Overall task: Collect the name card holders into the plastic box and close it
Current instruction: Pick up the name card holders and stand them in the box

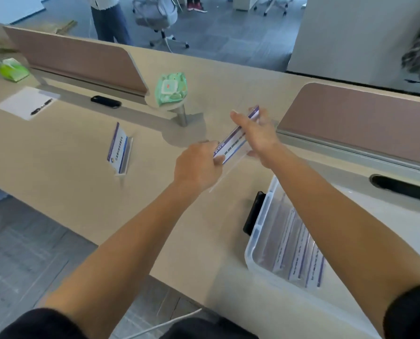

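Clear acrylic name card holder (233,141) held just beyond the plastic box (257,232), left hand (196,165) gripping its near end, right hand (259,136) pinching the far end; slick acrylic may slip and drop outside the box.

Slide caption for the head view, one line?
Left hand and right hand hold a name card holder over the desk; a second holder stands nearby; the open plastic box holds more.
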Demonstrator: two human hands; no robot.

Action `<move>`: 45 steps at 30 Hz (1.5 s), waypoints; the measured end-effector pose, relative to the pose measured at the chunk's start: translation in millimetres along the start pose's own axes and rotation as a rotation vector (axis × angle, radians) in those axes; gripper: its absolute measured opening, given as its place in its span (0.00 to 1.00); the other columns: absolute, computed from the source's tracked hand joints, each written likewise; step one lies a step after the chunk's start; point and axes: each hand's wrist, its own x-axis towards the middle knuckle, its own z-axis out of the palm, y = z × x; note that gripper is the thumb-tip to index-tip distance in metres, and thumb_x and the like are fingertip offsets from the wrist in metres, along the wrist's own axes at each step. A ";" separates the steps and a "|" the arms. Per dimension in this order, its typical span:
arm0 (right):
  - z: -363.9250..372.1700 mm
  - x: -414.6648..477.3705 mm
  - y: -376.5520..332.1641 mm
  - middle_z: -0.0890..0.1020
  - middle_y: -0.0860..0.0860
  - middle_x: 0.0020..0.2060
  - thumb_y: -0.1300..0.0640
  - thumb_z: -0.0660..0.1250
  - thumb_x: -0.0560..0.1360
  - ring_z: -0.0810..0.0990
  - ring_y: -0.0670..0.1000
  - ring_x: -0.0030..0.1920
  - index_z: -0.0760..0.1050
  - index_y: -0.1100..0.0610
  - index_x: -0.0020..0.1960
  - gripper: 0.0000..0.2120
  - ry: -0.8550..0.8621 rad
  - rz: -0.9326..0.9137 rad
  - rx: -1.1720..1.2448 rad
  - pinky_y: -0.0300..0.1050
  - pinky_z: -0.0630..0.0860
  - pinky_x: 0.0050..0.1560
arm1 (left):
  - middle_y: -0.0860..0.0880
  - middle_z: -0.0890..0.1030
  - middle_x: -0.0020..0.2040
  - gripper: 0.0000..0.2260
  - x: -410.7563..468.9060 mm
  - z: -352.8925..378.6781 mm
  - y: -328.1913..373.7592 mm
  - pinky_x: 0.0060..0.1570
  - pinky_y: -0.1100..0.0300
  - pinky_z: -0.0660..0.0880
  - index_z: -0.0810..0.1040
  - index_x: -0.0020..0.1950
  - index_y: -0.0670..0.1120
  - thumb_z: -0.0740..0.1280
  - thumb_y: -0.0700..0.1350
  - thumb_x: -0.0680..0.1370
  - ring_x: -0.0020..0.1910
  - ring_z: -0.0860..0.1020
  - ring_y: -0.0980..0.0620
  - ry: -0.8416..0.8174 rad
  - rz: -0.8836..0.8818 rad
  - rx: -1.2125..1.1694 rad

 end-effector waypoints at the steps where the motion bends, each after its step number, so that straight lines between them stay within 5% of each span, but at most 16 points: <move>1: -0.6 -9.2 -0.2 0.81 0.50 0.57 0.32 0.72 0.61 0.82 0.53 0.55 0.67 0.46 0.67 0.39 0.007 -0.014 -0.021 0.51 0.78 0.45 | 0.53 0.69 0.34 0.12 -11.2 -3.1 1.7 0.35 0.56 0.67 0.65 0.35 0.49 0.64 0.47 0.77 0.36 0.71 0.44 0.003 0.001 -0.036; 3: -3.9 -29.4 -1.5 0.80 0.50 0.60 0.31 0.73 0.60 0.80 0.53 0.57 0.70 0.47 0.66 0.39 0.037 -0.049 -0.076 0.55 0.79 0.51 | 0.52 0.71 0.34 0.12 -34.4 -13.2 5.5 0.35 0.55 0.69 0.67 0.33 0.51 0.64 0.46 0.76 0.38 0.74 0.44 -0.045 0.020 -0.181; 5: -8.4 -52.0 -5.3 0.80 0.48 0.51 0.37 0.73 0.67 0.81 0.50 0.49 0.74 0.50 0.62 0.28 0.056 -0.108 -0.096 0.54 0.79 0.51 | 0.52 0.78 0.44 0.02 -56.1 -17.8 3.1 0.41 0.56 0.75 0.77 0.45 0.55 0.67 0.47 0.74 0.43 0.78 0.50 -0.163 0.024 -0.412; 7: -13.7 -76.0 -7.7 0.79 0.46 0.46 0.43 0.71 0.73 0.79 0.49 0.42 0.76 0.52 0.58 0.19 0.049 -0.123 -0.110 0.53 0.80 0.47 | 0.53 0.78 0.56 0.17 -80.0 -19.8 -4.4 0.49 0.57 0.78 0.77 0.59 0.56 0.71 0.54 0.71 0.50 0.79 0.54 -0.319 -0.006 -0.716; 11: -29.3 -124.7 -13.3 0.79 0.45 0.51 0.43 0.70 0.74 0.78 0.55 0.50 0.77 0.46 0.52 0.10 0.034 -0.076 -0.118 0.59 0.79 0.53 | 0.55 0.74 0.66 0.26 -116.8 -16.0 -7.1 0.67 0.48 0.69 0.74 0.61 0.67 0.74 0.61 0.65 0.67 0.71 0.51 -0.459 0.083 -1.109; 15: -53.3 -161.1 -12.0 0.78 0.43 0.55 0.43 0.69 0.75 0.77 0.57 0.53 0.76 0.46 0.54 0.11 0.049 -0.042 -0.121 0.60 0.77 0.56 | 0.60 0.68 0.69 0.30 -144.7 -15.4 15.2 0.66 0.54 0.67 0.70 0.63 0.71 0.75 0.57 0.63 0.71 0.64 0.58 -0.556 0.158 -1.275; 18: -77.4 -175.3 -5.5 0.77 0.43 0.59 0.40 0.67 0.75 0.76 0.55 0.55 0.75 0.44 0.57 0.14 0.045 -0.031 -0.128 0.58 0.77 0.53 | 0.52 0.67 0.70 0.34 -156.1 -12.0 38.0 0.56 0.56 0.75 0.68 0.66 0.70 0.75 0.59 0.62 0.65 0.73 0.54 -0.608 0.135 -1.260; 21: -101.6 -179.2 4.6 0.71 0.44 0.66 0.34 0.64 0.75 0.74 0.57 0.60 0.71 0.42 0.66 0.23 0.020 -0.004 -0.141 0.55 0.77 0.52 | 0.52 0.67 0.70 0.34 -164.8 -3.7 63.5 0.60 0.51 0.75 0.66 0.67 0.71 0.76 0.60 0.64 0.65 0.73 0.52 -0.580 0.100 -1.228; 25: -143.2 -167.7 31.7 0.58 0.48 0.78 0.31 0.62 0.73 0.65 0.63 0.70 0.57 0.36 0.75 0.33 -0.052 0.113 -0.095 0.67 0.65 0.69 | 0.52 0.66 0.69 0.32 -166.0 21.4 96.9 0.45 0.64 0.76 0.65 0.70 0.66 0.75 0.51 0.71 0.64 0.69 0.60 -0.563 0.020 -1.287; 28: -182.6 -154.4 57.6 0.51 0.47 0.80 0.33 0.65 0.72 0.60 0.67 0.75 0.50 0.33 0.77 0.38 -0.126 0.180 -0.012 0.68 0.62 0.71 | 0.52 0.66 0.67 0.32 -159.5 47.5 127.4 0.37 0.69 0.75 0.65 0.71 0.64 0.74 0.48 0.72 0.61 0.69 0.60 -0.593 -0.042 -1.263; 33: -241.1 -128.4 92.0 0.63 0.46 0.72 0.36 0.68 0.68 0.75 0.62 0.60 0.60 0.38 0.75 0.38 -0.152 0.208 0.100 0.57 0.77 0.55 | 0.52 0.64 0.70 0.32 -144.3 94.8 185.0 0.50 0.55 0.77 0.66 0.69 0.68 0.76 0.49 0.70 0.65 0.67 0.59 -0.636 -0.121 -1.227; 37: -278.3 -108.3 110.2 0.72 0.43 0.63 0.37 0.69 0.67 0.76 0.66 0.62 0.68 0.40 0.69 0.32 -0.171 0.214 0.111 0.54 0.79 0.51 | 0.54 0.56 0.76 0.42 -136.9 128.1 219.4 0.58 0.54 0.73 0.58 0.73 0.67 0.78 0.58 0.65 0.74 0.60 0.50 -0.741 -0.185 -1.212; 42: -303.3 -97.0 129.9 0.72 0.38 0.60 0.36 0.69 0.68 0.75 0.63 0.62 0.69 0.39 0.68 0.29 -0.216 0.243 0.116 0.60 0.76 0.60 | 0.53 0.55 0.75 0.47 -142.5 154.5 247.2 0.59 0.48 0.76 0.55 0.73 0.68 0.79 0.50 0.64 0.72 0.63 0.48 -0.743 -0.316 -1.234; 45: -311.1 -96.8 141.1 0.72 0.38 0.59 0.36 0.70 0.70 0.75 0.62 0.62 0.68 0.39 0.68 0.29 -0.229 0.251 0.101 0.55 0.78 0.53 | 0.52 0.55 0.74 0.44 -146.3 161.4 256.5 0.58 0.47 0.76 0.52 0.75 0.66 0.75 0.41 0.71 0.69 0.65 0.48 -0.746 -0.344 -1.209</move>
